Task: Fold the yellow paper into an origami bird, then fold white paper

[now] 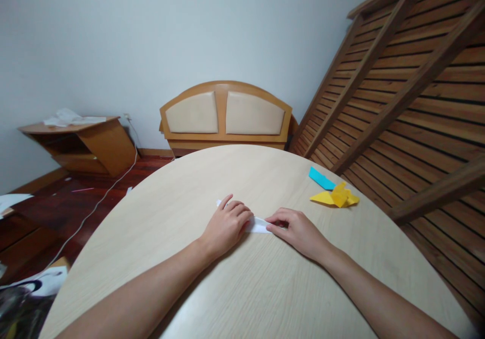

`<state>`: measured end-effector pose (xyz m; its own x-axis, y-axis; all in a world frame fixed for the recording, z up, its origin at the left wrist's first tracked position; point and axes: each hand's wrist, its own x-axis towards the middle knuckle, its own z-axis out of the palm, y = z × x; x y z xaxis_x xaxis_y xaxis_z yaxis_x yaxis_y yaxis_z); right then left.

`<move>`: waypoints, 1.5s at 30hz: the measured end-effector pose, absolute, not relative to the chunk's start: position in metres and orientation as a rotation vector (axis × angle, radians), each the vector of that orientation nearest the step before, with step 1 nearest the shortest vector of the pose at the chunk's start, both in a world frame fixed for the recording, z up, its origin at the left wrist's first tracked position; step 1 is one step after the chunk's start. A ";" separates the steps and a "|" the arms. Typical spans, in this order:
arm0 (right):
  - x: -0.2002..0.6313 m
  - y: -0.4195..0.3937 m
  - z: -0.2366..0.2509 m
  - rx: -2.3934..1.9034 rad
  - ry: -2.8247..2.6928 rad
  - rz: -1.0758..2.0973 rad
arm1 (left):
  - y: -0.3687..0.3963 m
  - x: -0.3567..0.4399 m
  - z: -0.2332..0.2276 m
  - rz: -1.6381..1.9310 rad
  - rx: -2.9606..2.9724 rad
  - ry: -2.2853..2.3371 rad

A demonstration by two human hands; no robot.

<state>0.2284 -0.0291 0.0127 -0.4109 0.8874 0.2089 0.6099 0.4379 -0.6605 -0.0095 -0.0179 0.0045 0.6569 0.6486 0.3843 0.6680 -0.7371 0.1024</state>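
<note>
Both hands flat on a round, pale wooden table, pressing a small piece of white paper that lies near the table's middle. Left hand laid over the paper's left part, fingers curled down onto it, hiding most of the sheet; only a small white corner peeking out beyond the index finger. Right hand at the paper's right end, fingertips bent down onto the edge (whether pinching it or merely pressing, impossible to tell). Hands close but not touching, a short strip of white showing between them. Shape of the paper and any creases not readable under the fingers.

Farther out toward the right rim, well apart from the hands: a crumpled yellow folded paper and, just behind it, a blue paper strip, the two seemingly touching at one corner. Beyond the table, a wooden headboard with two cream panels against the wall, a slatted wooden frame leaning at right (upper end cut off), and a tilted small cabinet at left. Things at the lower left edge cut off and unclear.
</note>
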 end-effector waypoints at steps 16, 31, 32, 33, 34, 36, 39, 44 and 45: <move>0.237 -0.029 0.012 -1.053 -2.516 0.384 | -0.020 -0.013 0.009 -0.422 -2.839 -0.967; 0.237 -0.034 0.017 -1.023 -2.608 0.317 | -0.039 -0.014 0.018 -0.292 -2.859 -0.969; 0.237 -0.034 0.017 -1.024 -2.610 0.319 | -0.040 -0.014 0.018 -0.296 -2.859 -1.007; 0.237 -0.035 0.018 -1.025 -2.611 0.320 | -0.041 -0.014 0.018 -0.296 -2.855 -1.042; 0.237 -0.035 0.018 -1.024 -2.613 0.321 | -0.041 -0.015 0.019 -0.297 -2.850 -1.070; 0.237 -0.036 0.018 -1.023 -2.613 0.319 | -0.040 -0.017 0.019 -0.306 -2.848 -1.109; 0.237 -0.036 0.018 -1.017 -2.611 0.306 | -0.037 -0.020 0.021 -0.348 -2.898 -1.135; 0.236 -0.034 0.016 -1.008 -2.585 0.319 | -0.028 -0.027 0.023 -0.405 -2.954 -1.180; 0.236 -0.033 0.015 -1.011 -2.579 0.324 | -0.027 -0.027 0.023 -0.405 -2.956 -1.184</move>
<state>0.2358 -0.0329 0.0152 -0.6841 0.6896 0.2376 0.6094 0.7194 -0.3333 -0.0274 -0.0266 0.0235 0.6965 0.6870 0.2073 0.6699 -0.7260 0.1554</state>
